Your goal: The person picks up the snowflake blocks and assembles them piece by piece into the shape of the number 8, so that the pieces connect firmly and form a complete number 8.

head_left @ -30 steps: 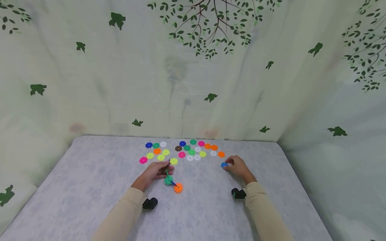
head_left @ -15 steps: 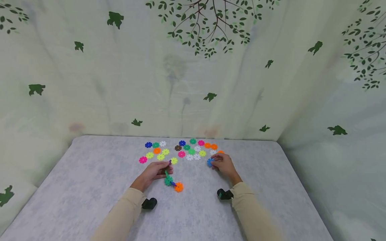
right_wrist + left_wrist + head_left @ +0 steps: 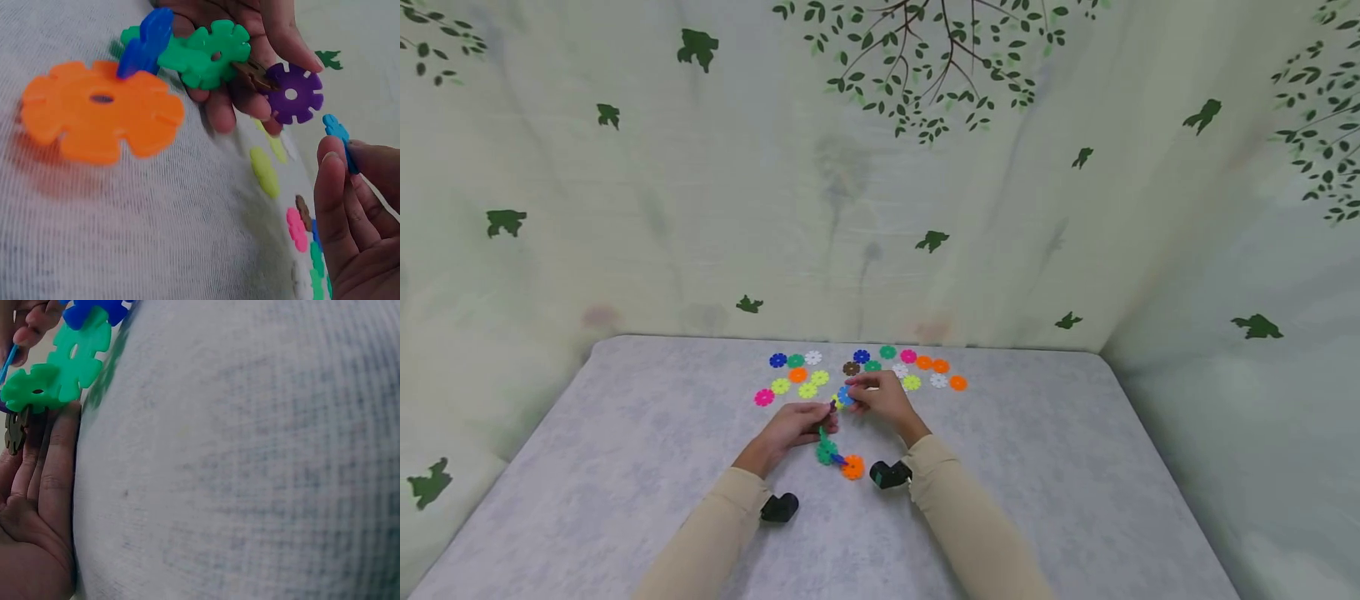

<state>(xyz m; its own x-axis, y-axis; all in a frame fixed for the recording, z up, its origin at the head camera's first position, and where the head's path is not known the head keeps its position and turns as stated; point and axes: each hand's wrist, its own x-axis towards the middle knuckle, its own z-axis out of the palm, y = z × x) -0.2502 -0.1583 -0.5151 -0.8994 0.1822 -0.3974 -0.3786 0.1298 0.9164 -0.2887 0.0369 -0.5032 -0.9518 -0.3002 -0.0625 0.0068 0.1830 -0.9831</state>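
My left hand (image 3: 793, 427) holds a chain of slotted, flower-shaped plastic discs by its purple disc (image 3: 303, 97), thumb on that disc. A brown disc (image 3: 251, 75) links the purple one to green discs (image 3: 81, 344). Beyond them come a dark blue disc (image 3: 148, 44) and an orange disc (image 3: 852, 467) at the low end. My right hand (image 3: 883, 398) pinches a light blue disc (image 3: 339, 132) between thumb and fingers, close to the purple disc but apart from it in the right wrist view. In the head view, the right hand covers some loose discs.
Several loose discs lie along the far part of the grey-covered table (image 3: 1037, 467), among them a pink disc (image 3: 764, 397), another orange disc (image 3: 958, 383) and a brown one (image 3: 851, 368). Behind the table hangs a leaf-patterned cloth (image 3: 775, 208).
My right hand has carried the light blue disc leftward from the right side of the table to beside the left hand. The left hand keeps its hold on the chain, nearly still.
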